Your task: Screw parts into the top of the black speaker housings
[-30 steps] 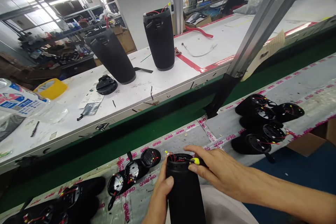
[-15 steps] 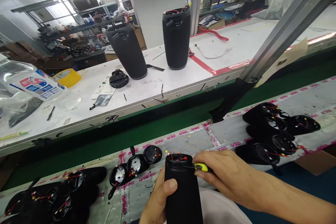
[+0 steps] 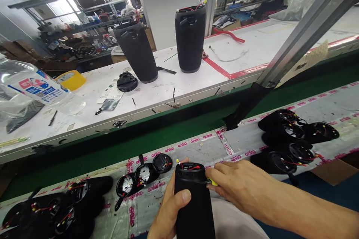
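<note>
A black cylindrical speaker body (image 3: pixel 195 205) stands upright in front of me, its top open and red wires showing inside. My left hand (image 3: pixel 173 207) wraps around its left side, thumb across the front. At the upper right edge of the speaker, my right hand (image 3: pixel 234 181) grips a yellow-handled screwdriver (image 3: pixel 212 182). Only a bit of the yellow handle shows between the fingers; its tip is hidden against the rim.
Several similar open speaker bodies lie on the lower bench at left (image 3: pixel 84 198) and right (image 3: pixel 283 160). Two speakers (image 3: pixel 190 41) stand on the white shelf, near a black end cap (image 3: pixel 127 82), yellow tape roll (image 3: pixel 71 80) and plastic bottle (image 3: pixel 36 82). A metal post (image 3: pixel 303 26) slants at right.
My right hand has turned and pressed closer to the speaker's rim, covering more of the screwdriver handle. The left hand keeps its hold, and the speaker has shifted slightly left in view.
</note>
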{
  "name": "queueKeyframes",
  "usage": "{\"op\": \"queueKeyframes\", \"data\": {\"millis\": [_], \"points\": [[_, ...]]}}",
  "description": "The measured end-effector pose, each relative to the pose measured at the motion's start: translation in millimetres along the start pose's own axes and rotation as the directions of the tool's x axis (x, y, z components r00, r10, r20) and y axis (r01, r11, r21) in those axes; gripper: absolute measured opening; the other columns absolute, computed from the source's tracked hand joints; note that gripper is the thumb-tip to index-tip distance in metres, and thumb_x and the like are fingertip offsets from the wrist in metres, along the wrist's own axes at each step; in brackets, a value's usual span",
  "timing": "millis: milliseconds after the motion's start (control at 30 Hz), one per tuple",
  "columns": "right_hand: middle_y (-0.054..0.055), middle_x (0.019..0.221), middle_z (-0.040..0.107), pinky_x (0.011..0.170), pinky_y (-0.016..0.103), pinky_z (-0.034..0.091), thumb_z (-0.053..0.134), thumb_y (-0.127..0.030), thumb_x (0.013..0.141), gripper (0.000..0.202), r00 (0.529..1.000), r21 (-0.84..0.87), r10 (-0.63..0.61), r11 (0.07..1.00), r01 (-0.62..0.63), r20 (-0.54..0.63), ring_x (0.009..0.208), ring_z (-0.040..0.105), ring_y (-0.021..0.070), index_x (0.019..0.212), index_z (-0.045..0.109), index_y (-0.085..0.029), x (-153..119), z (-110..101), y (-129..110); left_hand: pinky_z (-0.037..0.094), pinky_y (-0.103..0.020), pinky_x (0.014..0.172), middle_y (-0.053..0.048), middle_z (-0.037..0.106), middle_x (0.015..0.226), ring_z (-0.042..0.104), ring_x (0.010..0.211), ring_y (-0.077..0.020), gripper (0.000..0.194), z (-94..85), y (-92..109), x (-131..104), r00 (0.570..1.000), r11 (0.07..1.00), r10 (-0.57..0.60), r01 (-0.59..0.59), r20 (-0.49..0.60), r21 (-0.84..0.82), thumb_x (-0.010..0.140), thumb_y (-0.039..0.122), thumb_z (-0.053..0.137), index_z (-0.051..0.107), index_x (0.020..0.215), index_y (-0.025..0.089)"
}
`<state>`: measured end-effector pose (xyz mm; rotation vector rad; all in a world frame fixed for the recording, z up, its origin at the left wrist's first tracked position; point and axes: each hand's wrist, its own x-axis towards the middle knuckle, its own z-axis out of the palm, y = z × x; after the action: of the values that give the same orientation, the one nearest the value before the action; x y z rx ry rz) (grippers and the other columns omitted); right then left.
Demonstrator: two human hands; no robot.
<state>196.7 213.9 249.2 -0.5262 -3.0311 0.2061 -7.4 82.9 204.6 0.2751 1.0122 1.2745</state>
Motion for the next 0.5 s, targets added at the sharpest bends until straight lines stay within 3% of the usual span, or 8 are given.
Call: {"op": "queueKeyframes", "data": {"millis": [300, 433, 500], "points": [[-0.003, 0.072, 0.066, 0.051, 0.04, 0.009, 0.066, -0.018, 0.098, 0.02, 1.0, -0.089, -0.011, 0.996, 0.011, 0.0, 0.05, 0.063, 0.0234, 0.101, 0.048, -0.026, 1, -3, -6, 0.044, -0.061, 0.122, -0.014, 0.071, 0.151, 0.059, 0.145, -0.0469, 0.102, 6.3, -1, -9, 0.993, 0.991, 0.036, -0.02, -0.114, 0.134, 0.073, 0.056, 0.089, 0.048, 0.162, 0.029], [-0.002, 0.076, 0.068, 0.049, 0.041, 0.01, 0.068, -0.011, 0.093, 0.022, 0.996, -0.084, -0.057, 0.994, 0.063, 0.068, 0.053, 0.063, 0.0226, 0.099, 0.054, -0.025, 5, -7, -2, 0.038, -0.057, 0.129, -0.012, 0.071, 0.152, 0.054, 0.151, -0.0432, 0.101, 11.3, 5, -8, 0.987, 0.962, 0.106, -0.071, -0.122, 0.263, 0.07, 0.056, 0.094, 0.052, 0.157, 0.029], [-0.001, 0.079, 0.07, 0.049, 0.04, 0.015, 0.066, -0.012, 0.096, 0.016, 0.996, -0.033, -0.056, 0.998, 0.059, 0.065, 0.057, 0.065, 0.0218, 0.1, 0.057, -0.024, 6, -4, 1, 0.039, -0.056, 0.128, -0.013, 0.072, 0.15, 0.055, 0.15, -0.0426, 0.1, 12.6, 7, -7, 0.988, 0.963, 0.1, -0.067, -0.118, 0.26, 0.069, 0.054, 0.094, 0.053, 0.156, 0.028]]}}
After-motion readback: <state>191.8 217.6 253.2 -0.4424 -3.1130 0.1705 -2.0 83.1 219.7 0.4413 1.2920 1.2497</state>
